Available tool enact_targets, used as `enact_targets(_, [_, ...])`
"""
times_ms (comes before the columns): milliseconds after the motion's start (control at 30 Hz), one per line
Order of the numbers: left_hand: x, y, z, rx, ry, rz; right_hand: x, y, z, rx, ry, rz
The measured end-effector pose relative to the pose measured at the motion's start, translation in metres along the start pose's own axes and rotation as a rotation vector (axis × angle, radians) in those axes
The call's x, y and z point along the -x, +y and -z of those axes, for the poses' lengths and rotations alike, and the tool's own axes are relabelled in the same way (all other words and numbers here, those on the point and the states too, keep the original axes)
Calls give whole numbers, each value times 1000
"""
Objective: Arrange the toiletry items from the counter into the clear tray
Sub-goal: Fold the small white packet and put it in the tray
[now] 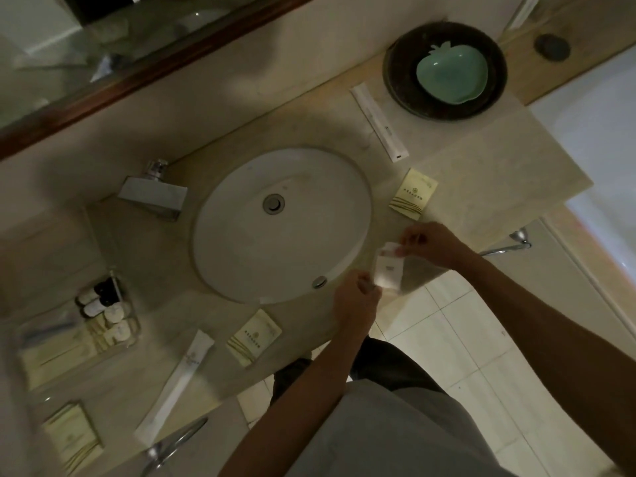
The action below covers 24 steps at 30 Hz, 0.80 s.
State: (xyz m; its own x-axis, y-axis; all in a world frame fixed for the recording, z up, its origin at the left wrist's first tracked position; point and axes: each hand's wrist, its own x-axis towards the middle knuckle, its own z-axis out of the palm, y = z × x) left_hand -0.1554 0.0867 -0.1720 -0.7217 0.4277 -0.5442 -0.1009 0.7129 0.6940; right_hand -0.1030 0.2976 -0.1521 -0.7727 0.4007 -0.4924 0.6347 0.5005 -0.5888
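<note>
A small white packet (388, 270) lies at the counter edge to the right of the sink. My right hand (430, 247) pinches its upper end and my left hand (358, 301) holds its lower end. The clear tray (132, 313) stands at the far left of the counter, holding several small bottles and sachets. Loose on the counter lie a yellow sachet (413, 193) just above my right hand, another yellow sachet (254, 336), a long white sleeve (177, 376) at the front, and a second long white sleeve (380, 122) at the back right.
The round white sink (237, 256) fills the counter's middle, with a chrome tap (155, 192) to its left. A dark round dish (395, 75) holding a green apple-shaped bowl (451, 75) sits back right. More yellow packets (74, 438) lie at the far left front. A mirror runs along the wall.
</note>
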Motion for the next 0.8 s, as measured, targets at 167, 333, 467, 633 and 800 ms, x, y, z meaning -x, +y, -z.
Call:
enact_targets(167, [-6,-1,13,55,-82,12,6,4,0,-43,43,-53])
enact_targets(333, [-13,-14,63,138,-16,4,2,-28,-11,-48,37,-31])
enact_targets(467, [-18,-30,131,218,109,-9,-7,-97,-41,-118,-1,-26])
enact_targets(633, [-14,-77,231,330,270,76,-7,-199,-98,-252,-97,-4])
enact_targets(800, [3,-145,346,427,430,188,-5,-313,-189,-231,-181,53])
